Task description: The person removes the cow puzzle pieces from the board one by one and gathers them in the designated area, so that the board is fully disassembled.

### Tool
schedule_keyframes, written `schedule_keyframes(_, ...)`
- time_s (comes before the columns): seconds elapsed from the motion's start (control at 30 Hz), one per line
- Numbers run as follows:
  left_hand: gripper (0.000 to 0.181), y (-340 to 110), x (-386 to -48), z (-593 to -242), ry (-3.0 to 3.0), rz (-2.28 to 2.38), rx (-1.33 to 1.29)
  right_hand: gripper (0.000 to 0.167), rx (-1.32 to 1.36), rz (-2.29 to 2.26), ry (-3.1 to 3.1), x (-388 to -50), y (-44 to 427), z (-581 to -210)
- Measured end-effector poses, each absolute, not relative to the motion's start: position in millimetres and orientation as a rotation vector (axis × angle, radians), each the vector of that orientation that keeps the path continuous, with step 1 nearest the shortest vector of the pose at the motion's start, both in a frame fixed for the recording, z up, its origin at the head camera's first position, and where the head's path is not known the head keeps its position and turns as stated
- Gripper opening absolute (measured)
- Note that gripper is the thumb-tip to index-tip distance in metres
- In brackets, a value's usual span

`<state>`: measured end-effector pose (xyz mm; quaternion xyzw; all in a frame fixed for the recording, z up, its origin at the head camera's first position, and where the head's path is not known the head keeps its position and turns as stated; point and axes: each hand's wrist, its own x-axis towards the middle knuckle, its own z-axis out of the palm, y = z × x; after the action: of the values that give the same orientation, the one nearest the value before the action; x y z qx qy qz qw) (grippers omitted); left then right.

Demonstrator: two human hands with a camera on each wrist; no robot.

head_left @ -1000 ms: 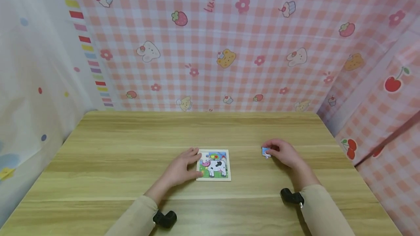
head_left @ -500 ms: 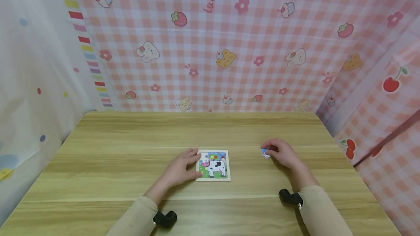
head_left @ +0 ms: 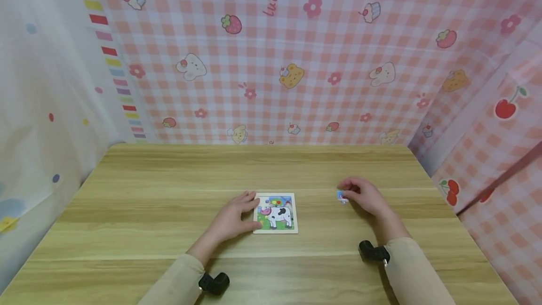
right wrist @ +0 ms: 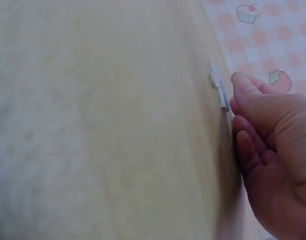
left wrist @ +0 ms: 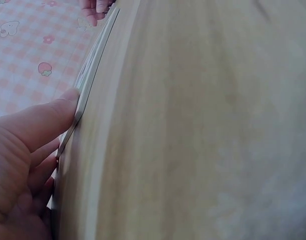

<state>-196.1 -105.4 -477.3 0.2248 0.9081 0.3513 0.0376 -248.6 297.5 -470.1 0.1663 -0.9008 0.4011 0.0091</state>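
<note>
A small square jigsaw puzzle [head_left: 280,214] with a cow picture and a pale wooden frame lies flat on the table. Its upper left part shows pale instead of printed. My left hand [head_left: 228,217] rests at its left side, thumb on the near left corner and fingertips at the far left one. In the left wrist view, the thumb [left wrist: 48,117] touches the frame's edge. To the right, my right hand [head_left: 365,197] pinches a small blue puzzle piece [head_left: 341,196] between thumb and fingers, apart from the puzzle. The right wrist view shows this puzzle piece [right wrist: 219,86] edge-on, close to the thumb tip.
A wood-grain table [head_left: 178,168] spreads under both hands. Behind it hangs a pink checked cloth [head_left: 262,107], with a white dotted cloth [head_left: 38,107] on the left and another checked cloth [head_left: 504,164] on the right. Black camera mounts [head_left: 213,284] sit at the wrists.
My right hand has shifted very slightly up, and the puzzle piece in it has tilted a little. The left hand and the puzzle have stayed in place.
</note>
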Motion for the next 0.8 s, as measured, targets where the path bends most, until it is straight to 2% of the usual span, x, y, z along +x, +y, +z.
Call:
schedule_keyframes(0.27, 0.068, -105, -195, -479, 2.794, 1.078, 0.683, 0.015, 0.544, 1.239, -2.803, -251, 283, -457)
schedule_keyframes(0.57, 0.068, -106, -196, -481, 2.794, 1.072, 0.681, 0.018, 0.69, 1.294, -2.832, -252, 242, -450)
schedule_keyframes(0.8, 0.061, -107, -196, -480, 2.779, 1.1, 0.715, 0.017, 0.808, 1.313, -2.824, -253, 213, -450)
